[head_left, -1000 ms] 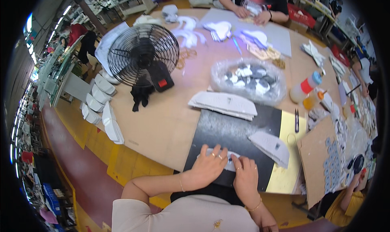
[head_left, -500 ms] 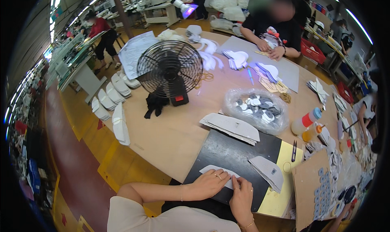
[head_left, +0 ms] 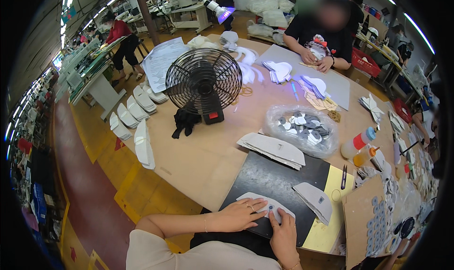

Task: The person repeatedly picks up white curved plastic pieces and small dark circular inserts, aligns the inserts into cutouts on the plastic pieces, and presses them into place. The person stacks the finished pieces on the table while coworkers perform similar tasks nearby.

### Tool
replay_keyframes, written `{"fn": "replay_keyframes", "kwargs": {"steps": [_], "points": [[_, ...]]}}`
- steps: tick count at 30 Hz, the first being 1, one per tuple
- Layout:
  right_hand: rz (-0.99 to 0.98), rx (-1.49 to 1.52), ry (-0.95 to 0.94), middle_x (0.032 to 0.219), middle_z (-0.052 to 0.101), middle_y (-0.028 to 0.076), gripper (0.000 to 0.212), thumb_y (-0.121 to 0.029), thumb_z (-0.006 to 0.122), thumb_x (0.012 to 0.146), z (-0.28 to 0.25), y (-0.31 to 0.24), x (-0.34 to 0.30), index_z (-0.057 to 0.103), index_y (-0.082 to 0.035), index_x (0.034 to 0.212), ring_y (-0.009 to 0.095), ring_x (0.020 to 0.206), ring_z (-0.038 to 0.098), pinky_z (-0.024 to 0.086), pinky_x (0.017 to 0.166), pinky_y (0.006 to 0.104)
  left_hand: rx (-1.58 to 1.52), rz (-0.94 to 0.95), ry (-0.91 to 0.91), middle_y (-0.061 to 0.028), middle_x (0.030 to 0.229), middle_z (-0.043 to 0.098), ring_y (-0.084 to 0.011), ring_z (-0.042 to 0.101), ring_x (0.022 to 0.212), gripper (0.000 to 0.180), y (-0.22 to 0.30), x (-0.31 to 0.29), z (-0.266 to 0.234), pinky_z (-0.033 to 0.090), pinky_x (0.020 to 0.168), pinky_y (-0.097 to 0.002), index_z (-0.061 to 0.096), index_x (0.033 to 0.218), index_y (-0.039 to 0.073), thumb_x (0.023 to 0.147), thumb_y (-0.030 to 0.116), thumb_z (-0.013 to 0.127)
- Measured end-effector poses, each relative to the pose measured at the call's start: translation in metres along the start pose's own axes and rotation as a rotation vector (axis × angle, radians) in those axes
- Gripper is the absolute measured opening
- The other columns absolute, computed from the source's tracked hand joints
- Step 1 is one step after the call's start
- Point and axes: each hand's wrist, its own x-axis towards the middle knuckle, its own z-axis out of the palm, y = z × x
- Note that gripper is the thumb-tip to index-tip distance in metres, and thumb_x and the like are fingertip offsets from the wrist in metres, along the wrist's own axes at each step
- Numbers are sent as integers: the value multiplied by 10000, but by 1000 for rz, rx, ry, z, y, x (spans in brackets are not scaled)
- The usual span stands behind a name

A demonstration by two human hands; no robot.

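Observation:
A white curved shoe-part piece (head_left: 257, 196) lies on a black mat (head_left: 250, 178) right in front of me. On it, between my hands, a small grey ring-shaped patch (head_left: 270, 207) shows. My left hand (head_left: 242, 214) rests flat over the piece's left part, its fingers stretched out. From the right, my right hand (head_left: 283, 232) presses its fingertips on the piece just beside the patch, fingers extended. To the right, a stack of similar white pieces (head_left: 312, 201) carries a grey patch on top. A larger stack of white pieces (head_left: 272, 149) sits at the mat's far edge.
A cardboard sheet (head_left: 355, 218) with rows of grey patches stands at right, by yellow paper (head_left: 326, 234) and thread snips (head_left: 344, 176). Beyond are two bottles (head_left: 358, 142), a plastic bag of cut pieces (head_left: 302, 128) and a black fan (head_left: 204, 81). A co-worker (head_left: 321, 38) sits across.
My hands have drawn apart slightly, uncovering the grey patch on the white piece. My right fingers have straightened out. The whole view has shifted a little.

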Motion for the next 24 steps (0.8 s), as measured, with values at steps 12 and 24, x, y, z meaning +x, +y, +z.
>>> {"fn": "replay_keyframes", "kwargs": {"steps": [12,24], "points": [[230,102,70,1238,570,138,512,-189,820,807,0,10,23,649,-59,1272,343,1143,515,409,970,472,-444,-119,-195,-179,1188,647,-356,613,1097,393,-42,57,-37,469,989,-421,653,1323,66,1004,292,613],[287,150,40,1076,569,150,427,-188,867,753,-4,18,33,634,-45,1082,353,1014,539,431,897,444,-803,-378,510,-88,1108,670,-171,647,973,320,-61,82,18,507,889,-298,635,1316,41,1011,137,627]]}}
